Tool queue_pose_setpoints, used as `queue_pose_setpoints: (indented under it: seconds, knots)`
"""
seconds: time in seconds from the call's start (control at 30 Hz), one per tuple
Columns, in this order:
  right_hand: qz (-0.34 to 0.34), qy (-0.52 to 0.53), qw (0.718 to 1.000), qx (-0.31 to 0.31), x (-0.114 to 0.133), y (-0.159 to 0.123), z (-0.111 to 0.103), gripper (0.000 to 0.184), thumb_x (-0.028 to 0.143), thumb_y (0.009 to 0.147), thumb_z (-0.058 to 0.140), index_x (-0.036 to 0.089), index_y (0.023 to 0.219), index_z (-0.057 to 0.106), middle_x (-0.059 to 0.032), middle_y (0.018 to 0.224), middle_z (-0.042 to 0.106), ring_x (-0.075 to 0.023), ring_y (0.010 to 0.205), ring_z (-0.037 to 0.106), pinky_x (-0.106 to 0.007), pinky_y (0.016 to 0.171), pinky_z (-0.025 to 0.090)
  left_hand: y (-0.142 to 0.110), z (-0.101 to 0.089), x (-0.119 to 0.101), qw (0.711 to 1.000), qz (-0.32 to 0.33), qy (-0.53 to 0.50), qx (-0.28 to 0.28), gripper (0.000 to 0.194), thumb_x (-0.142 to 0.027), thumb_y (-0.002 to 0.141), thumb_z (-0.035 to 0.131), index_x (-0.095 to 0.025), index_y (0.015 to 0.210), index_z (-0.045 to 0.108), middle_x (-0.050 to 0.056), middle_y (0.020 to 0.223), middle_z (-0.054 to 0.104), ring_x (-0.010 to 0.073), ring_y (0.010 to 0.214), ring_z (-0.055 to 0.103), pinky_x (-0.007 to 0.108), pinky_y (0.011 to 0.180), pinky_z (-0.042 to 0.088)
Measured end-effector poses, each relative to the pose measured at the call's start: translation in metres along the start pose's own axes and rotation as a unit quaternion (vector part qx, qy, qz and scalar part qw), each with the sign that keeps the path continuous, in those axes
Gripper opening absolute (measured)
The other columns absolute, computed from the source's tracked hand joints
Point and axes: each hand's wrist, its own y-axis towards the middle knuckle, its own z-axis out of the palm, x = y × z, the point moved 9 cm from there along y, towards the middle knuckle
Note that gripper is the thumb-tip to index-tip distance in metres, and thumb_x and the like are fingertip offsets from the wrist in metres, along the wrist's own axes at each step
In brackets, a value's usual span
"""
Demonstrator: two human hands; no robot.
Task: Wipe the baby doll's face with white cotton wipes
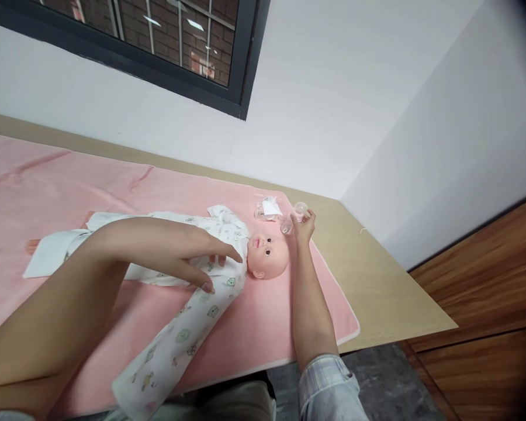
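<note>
A baby doll (269, 257) lies on its back in a white outfit (214, 307) printed with small animals. Its head points right, and one long sleeve stretches toward the front edge. My left hand (193, 251) is over the doll's chest and shoulder with its fingers apart, holding nothing; whether the fingertips touch the cloth I cannot tell. Just beyond the doll's head, my right hand (305, 227) has its fingers closed around a small clear plastic piece with a rounded end (301, 208). Another clear plastic piece (286, 225) shows at its fingertips; whether the two are joined is unclear.
A small clear packet with a white label (269, 207) lies behind the doll's head. Under everything is a pink blanket (245, 345) on a pale wooden table (377, 292). White walls and a dark-framed window (241, 88) stand behind; wooden panels (486, 280) are at right.
</note>
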Motion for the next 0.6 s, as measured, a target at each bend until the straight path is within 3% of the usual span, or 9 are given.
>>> queue_pose_setpoints:
  seconds: [0.07, 0.1, 0.23, 0.37, 0.5, 0.6]
  knots:
    - [0.000, 0.006, 1.000, 0.000, 0.000, 0.000, 0.000, 0.069, 0.027, 0.070, 0.077, 0.018, 0.132, 0.049, -0.0086, 0.114, 0.071, -0.0182, 0.101, 0.067, -0.032, 0.099, 0.050, 0.000, 0.017, 0.001, 0.995, -0.003, -0.026, 0.096, 0.046, -0.036, 0.084, 0.073, -0.037, 0.130, 0.071, 0.002, 0.111, 0.076, 0.0269, 0.091, 0.070, 0.029, 0.075, 0.051]
    - [-0.001, 0.007, 1.000, 0.000, 0.000, -0.001, 0.000, 0.068, 0.027, 0.070, 0.077, 0.018, 0.132, 0.050, -0.0087, 0.114, 0.071, -0.0184, 0.101, 0.067, -0.032, 0.099, 0.050, 0.000, 0.020, 0.002, 0.993, -0.009, -0.030, 0.114, 0.048, -0.035, 0.086, 0.071, -0.035, 0.134, 0.069, 0.003, 0.115, 0.075, 0.0280, 0.095, 0.070, 0.030, 0.077, 0.051]
    - [0.004, 0.010, 1.000, -0.005, 0.005, -0.003, -0.002, 0.067, 0.027, 0.069, 0.076, 0.018, 0.130, 0.051, -0.0092, 0.115, 0.071, -0.0190, 0.103, 0.067, -0.033, 0.098, 0.052, 0.002, 0.017, 0.010, 0.995, -0.022, -0.013, 0.100, 0.051, -0.039, 0.088, 0.070, -0.037, 0.138, 0.065, 0.002, 0.127, 0.072, 0.0296, 0.108, 0.068, 0.032, 0.085, 0.050]
    - [0.006, 0.030, 0.999, -0.012, 0.016, -0.002, -0.005, 0.066, 0.026, 0.069, 0.077, 0.017, 0.129, 0.051, -0.0112, 0.119, 0.070, -0.0192, 0.107, 0.067, -0.032, 0.099, 0.053, 0.007, 0.011, 0.010, 0.996, 0.016, -0.028, 0.078, 0.050, -0.043, 0.088, 0.070, -0.035, 0.137, 0.065, 0.002, 0.137, 0.067, 0.0303, 0.122, 0.064, 0.033, 0.095, 0.049]
    - [-0.014, 0.084, 0.996, -0.014, 0.040, 0.001, -0.005, 0.070, 0.026, 0.070, 0.079, 0.014, 0.132, 0.049, -0.0150, 0.125, 0.067, -0.0194, 0.109, 0.068, -0.034, 0.101, 0.054, 0.016, -0.003, 0.014, 0.997, 0.047, -0.052, 0.012, 0.051, -0.044, 0.089, 0.067, -0.034, 0.139, 0.063, 0.003, 0.142, 0.063, 0.0299, 0.129, 0.059, 0.035, 0.104, 0.047]
    - [-0.028, 0.152, 0.988, 0.003, 0.066, -0.001, 0.001, 0.073, 0.025, 0.069, 0.080, 0.013, 0.133, 0.047, -0.0170, 0.128, 0.066, -0.0203, 0.112, 0.069, -0.035, 0.101, 0.055, 0.027, -0.012, 0.029, 0.997, 0.030, -0.043, -0.060, 0.055, -0.049, 0.092, 0.064, -0.031, 0.144, 0.058, 0.006, 0.148, 0.058, 0.0320, 0.132, 0.057, 0.039, 0.108, 0.046]
